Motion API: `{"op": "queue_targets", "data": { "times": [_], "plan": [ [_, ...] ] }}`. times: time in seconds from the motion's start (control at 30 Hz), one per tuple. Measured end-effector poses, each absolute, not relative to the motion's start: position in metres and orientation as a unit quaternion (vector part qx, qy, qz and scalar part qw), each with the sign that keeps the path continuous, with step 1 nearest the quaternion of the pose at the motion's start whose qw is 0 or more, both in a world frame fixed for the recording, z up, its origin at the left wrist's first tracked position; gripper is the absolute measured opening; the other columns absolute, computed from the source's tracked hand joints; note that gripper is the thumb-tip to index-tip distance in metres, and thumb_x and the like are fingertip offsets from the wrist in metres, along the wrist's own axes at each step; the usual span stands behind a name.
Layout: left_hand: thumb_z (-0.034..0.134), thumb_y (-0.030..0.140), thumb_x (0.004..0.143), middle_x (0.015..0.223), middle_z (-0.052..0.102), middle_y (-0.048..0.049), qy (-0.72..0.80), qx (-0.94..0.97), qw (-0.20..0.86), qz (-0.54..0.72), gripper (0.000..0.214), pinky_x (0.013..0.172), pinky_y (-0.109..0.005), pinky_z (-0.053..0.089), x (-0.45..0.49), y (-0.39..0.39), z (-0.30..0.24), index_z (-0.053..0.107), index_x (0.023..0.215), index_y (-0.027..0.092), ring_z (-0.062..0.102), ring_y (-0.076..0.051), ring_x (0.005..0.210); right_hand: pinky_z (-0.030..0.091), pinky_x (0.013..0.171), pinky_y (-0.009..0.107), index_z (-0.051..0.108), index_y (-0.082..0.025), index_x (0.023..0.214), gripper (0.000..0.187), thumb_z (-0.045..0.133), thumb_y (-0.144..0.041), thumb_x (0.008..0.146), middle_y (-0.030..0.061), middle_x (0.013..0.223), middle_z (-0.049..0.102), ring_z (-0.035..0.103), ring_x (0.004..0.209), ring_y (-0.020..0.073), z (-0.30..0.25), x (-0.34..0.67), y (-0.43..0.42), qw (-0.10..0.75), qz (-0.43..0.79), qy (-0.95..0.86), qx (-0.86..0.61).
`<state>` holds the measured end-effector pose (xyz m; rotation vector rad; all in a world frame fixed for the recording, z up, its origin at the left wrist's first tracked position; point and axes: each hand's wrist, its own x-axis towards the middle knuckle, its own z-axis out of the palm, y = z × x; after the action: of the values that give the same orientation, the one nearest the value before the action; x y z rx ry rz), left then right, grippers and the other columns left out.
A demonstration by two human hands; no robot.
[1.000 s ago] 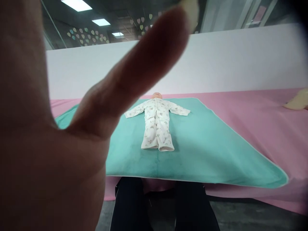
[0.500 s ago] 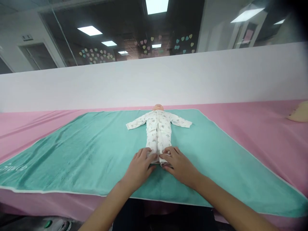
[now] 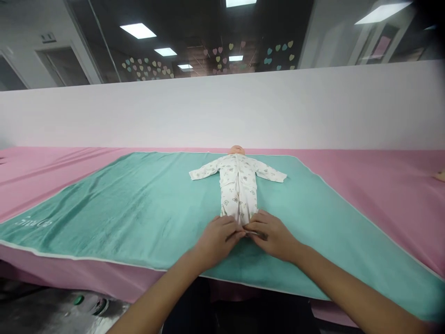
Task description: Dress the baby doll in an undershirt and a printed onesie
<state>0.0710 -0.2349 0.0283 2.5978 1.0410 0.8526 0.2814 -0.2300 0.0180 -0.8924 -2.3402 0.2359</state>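
A baby doll (image 3: 238, 182) in a white printed sleepsuit lies on its back on a teal towel (image 3: 139, 204), head away from me, arms spread. My left hand (image 3: 217, 239) and my right hand (image 3: 273, 234) rest side by side at the doll's feet. The fingers of both hands are curled over the trouser cuffs and cover them. The doll's head (image 3: 237, 149) shows at the towel's far edge.
The towel lies on a long table under a pink cloth (image 3: 382, 181). A white partition wall (image 3: 222, 111) runs behind it. A pale object (image 3: 441, 176) peeks in at the right edge. The grey floor (image 3: 52, 311) shows at lower left.
One second ago a hand covered the lens. It came down, and both hands now sit at the doll's trouser cuffs, closer together than half a second ago. The view shifted slightly.
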Motion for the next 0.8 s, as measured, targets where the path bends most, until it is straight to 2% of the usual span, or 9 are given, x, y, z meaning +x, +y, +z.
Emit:
{"op": "queue_targets", "data": {
  "times": [0.07,0.13,0.23,0.3,0.43,0.53,0.6,0.7,0.8],
  "plan": [
    [0.039,0.03,0.094,0.084,0.062,-0.0013,0.362,0.86,0.143,0.33,0.025,0.074,-0.027,0.046,0.07,-0.22,0.037,0.06,0.085,0.02,0.057,-0.013,0.081,0.042,0.062,0.03,0.061,-0.02,0.07,0.028,0.044,-0.03,0.09,0.0005,0.063,0.055,0.049,0.062,0.0145,0.027,0.282,-0.219,0.317,0.142,-0.861,-0.372],
    [0.038,0.028,0.094,0.1,0.063,-0.0045,0.387,0.836,0.11,0.373,0.024,0.084,-0.031,0.047,0.073,-0.196,0.042,0.06,0.095,0.019,0.057,-0.015,0.095,0.041,0.059,0.028,0.058,-0.02,0.067,0.036,0.039,-0.035,0.092,0.0003,0.062,0.055,0.049,0.06,0.014,0.033,0.279,-0.201,0.378,0.147,-0.806,-0.432],
    [0.042,0.029,0.092,0.135,0.048,-0.0114,0.401,0.833,0.028,0.38,0.031,0.105,-0.041,0.035,0.083,-0.155,0.037,0.053,0.118,0.016,0.039,-0.023,0.128,0.043,0.068,0.031,0.058,-0.02,0.078,0.027,0.04,-0.034,0.092,0.0028,0.077,0.059,0.053,0.073,0.0165,0.031,0.269,-0.168,0.459,0.088,-0.754,-0.462],
    [0.042,0.029,0.091,0.144,0.037,-0.0123,0.399,0.842,0.011,0.362,0.037,0.109,-0.045,0.03,0.088,-0.134,0.026,0.048,0.125,0.015,0.028,-0.024,0.136,0.042,0.077,0.035,0.059,-0.021,0.081,0.02,0.044,-0.031,0.089,0.0044,0.083,0.06,0.052,0.081,0.0185,0.024,0.264,-0.152,0.451,0.051,-0.777,-0.437],
    [0.039,0.026,0.092,0.14,0.045,-0.0075,0.384,0.853,0.034,0.353,0.032,0.109,-0.044,0.031,0.089,-0.123,0.005,0.052,0.12,0.02,0.032,-0.021,0.135,0.041,0.084,0.037,0.061,-0.022,0.084,0.016,0.047,-0.028,0.089,0.0045,0.088,0.059,0.052,0.087,0.0194,0.011,0.265,-0.143,0.416,0.06,-0.808,-0.414],
    [0.042,0.02,0.089,0.128,0.055,-0.0062,0.392,0.836,0.022,0.382,0.027,0.105,-0.039,0.036,0.088,-0.123,0.006,0.056,0.113,0.02,0.043,-0.019,0.124,0.043,0.081,0.036,0.059,-0.023,0.093,0.013,0.049,-0.029,0.087,0.0052,0.093,0.057,0.051,0.089,0.0201,0.007,0.27,-0.141,0.458,0.072,-0.754,-0.465],
    [0.047,0.017,0.086,0.119,0.059,-0.0062,0.429,0.818,-0.001,0.383,0.029,0.097,-0.038,0.041,0.091,-0.118,0.013,0.055,0.113,0.02,0.049,-0.02,0.114,0.044,0.079,0.036,0.057,-0.022,0.099,0.017,0.052,-0.031,0.085,0.0061,0.097,0.055,0.051,0.09,0.0209,0.006,0.273,-0.137,0.481,0.065,-0.715,-0.502],
    [0.051,0.016,0.081,0.108,0.059,-0.0071,0.489,0.793,-0.043,0.36,0.033,0.087,-0.038,0.043,0.098,-0.103,0.024,0.056,0.113,0.02,0.051,-0.023,0.102,0.044,0.08,0.037,0.056,-0.023,0.104,0.022,0.053,-0.033,0.085,0.0063,0.1,0.053,0.051,0.089,0.0207,0.003,0.274,-0.129,0.483,0.055,-0.704,-0.518],
    [0.047,0.017,0.085,0.099,0.058,-0.0069,0.499,0.784,-0.063,0.362,0.025,0.083,-0.036,0.041,0.101,-0.09,0.027,0.059,0.106,0.02,0.05,-0.022,0.096,0.044,0.081,0.036,0.056,-0.023,0.103,0.019,0.048,-0.031,0.088,0.0067,0.101,0.053,0.051,0.093,0.0212,0.002,0.273,-0.125,0.467,0.017,-0.723,-0.509]
  ]
}}
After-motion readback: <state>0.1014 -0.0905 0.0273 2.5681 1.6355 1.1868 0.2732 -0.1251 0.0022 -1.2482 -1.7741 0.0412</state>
